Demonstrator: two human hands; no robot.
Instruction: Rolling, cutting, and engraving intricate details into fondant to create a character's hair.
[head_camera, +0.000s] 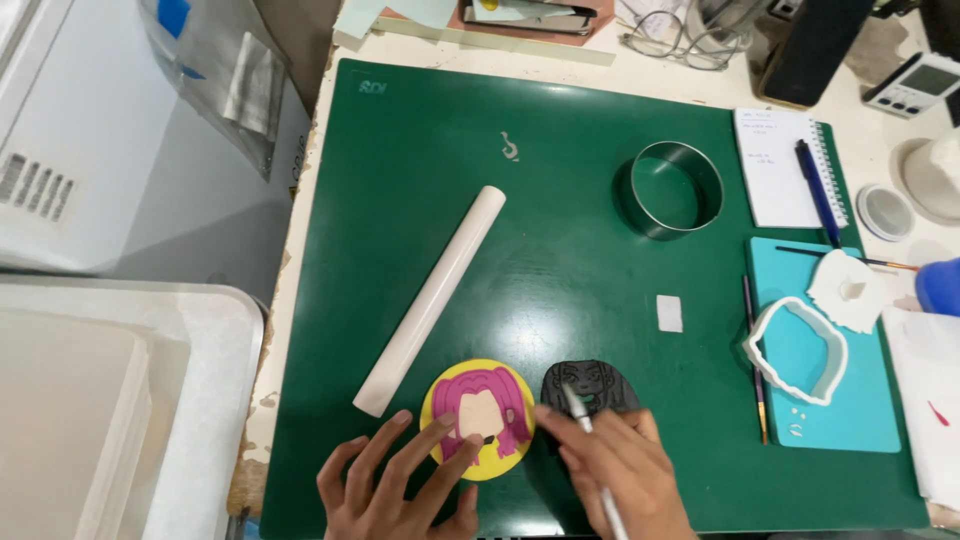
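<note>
A round yellow disc (470, 383) with a pink-haired, blank beige face lies at the near edge of the green cutting mat (560, 200). My left hand (400, 485) rests flat beside it, fingertips touching the disc's lower left edge. My right hand (625, 470) grips a thin white tool (590, 445) like a pen, its tip pointing up over a dark grey face piece (590, 382) just right of the disc. A tiny dark bit sits on the disc near my left fingertip.
On the mat lie a white rolling pin (432, 300), a metal ring cutter (677, 188) and a small white rectangle (669, 313). At right: a notepad with pen (785, 165), a teal board (860, 400) carrying a white cutter (795, 348), thin brushes (752, 350), a timer (915, 85). White bins stand left.
</note>
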